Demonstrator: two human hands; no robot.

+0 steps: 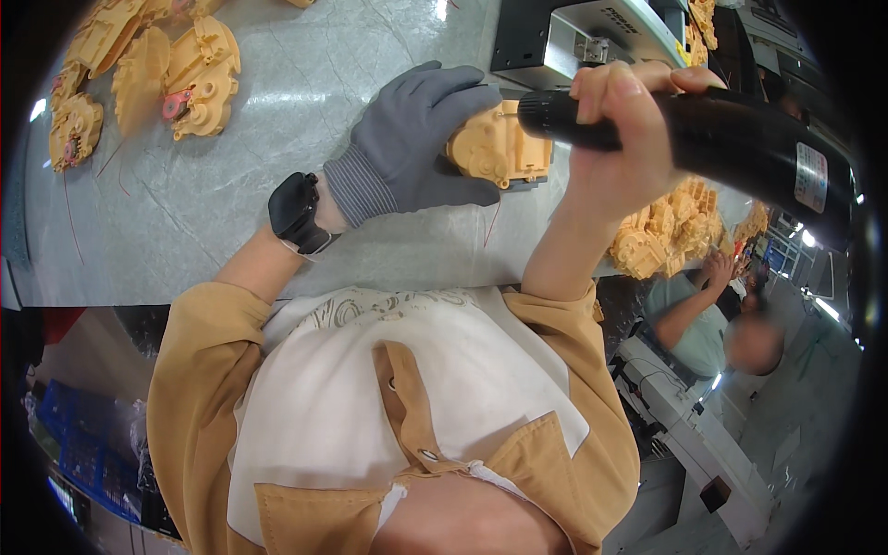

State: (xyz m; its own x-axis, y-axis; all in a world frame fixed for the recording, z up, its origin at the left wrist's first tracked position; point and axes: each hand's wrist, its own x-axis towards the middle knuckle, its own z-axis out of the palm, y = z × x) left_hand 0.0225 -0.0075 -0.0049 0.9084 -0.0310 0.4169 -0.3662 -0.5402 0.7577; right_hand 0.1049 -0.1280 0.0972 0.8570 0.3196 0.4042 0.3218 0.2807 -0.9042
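My left hand [407,139], in a grey glove with a dark watch at the wrist, curls its fingers and thumb around a yellow-orange plastic housing [490,148] on the table. The housing has moulded round shapes, and a thin red wire hangs out below it. Bare, my right hand [629,129] is wrapped around a black electric screwdriver [740,139], held almost level from the right. Its thin bit points left over the upper part of the housing. Whether the bit sits in a screw, I cannot tell.
A black and silver machine [592,42] stands just beyond my hands. Similar yellow housings [199,79], some with red wires, lie at the far left. Another heap of yellow parts [666,227] is at the right table edge. A person [689,314] works farther right.
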